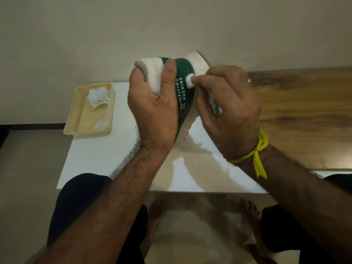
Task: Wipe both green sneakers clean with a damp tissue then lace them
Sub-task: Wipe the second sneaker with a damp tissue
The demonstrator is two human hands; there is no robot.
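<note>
Head view shows you seated at a white table (122, 168), glossy and rectangular, with one green sneaker (185, 88) held up above its far middle, clear of the surface. Your left hand (152, 103) grasps the sneaker's white padded collar, thumb laid flat across the green panel that carries white lettering. Your right hand (226, 103) pinches one small wad of white tissue (190, 80) between thumb and fingertips and presses it against the green panel, beside the white rubber sole; its other fingers curl round the sneaker's far side. Only one sneaker is visible; the second is not seen. At the table's far left corner sits one cream plastic tray (73, 119), shallow and rectangular, its left rim just over the table's left edge. It holds two pieces of white tissue: one crumpled tissue (98, 96) toward the far end and one smaller flattened piece (101, 124) at the near end. The near half of the table, between your forearms, is bare surface with shadows only. A wood-grain surface (304, 115) adjoins the table's right edge. One yellow thread band (257, 149) with a hanging tassel circles your right wrist, and one ring (249, 80) sits on a right finger.
</note>
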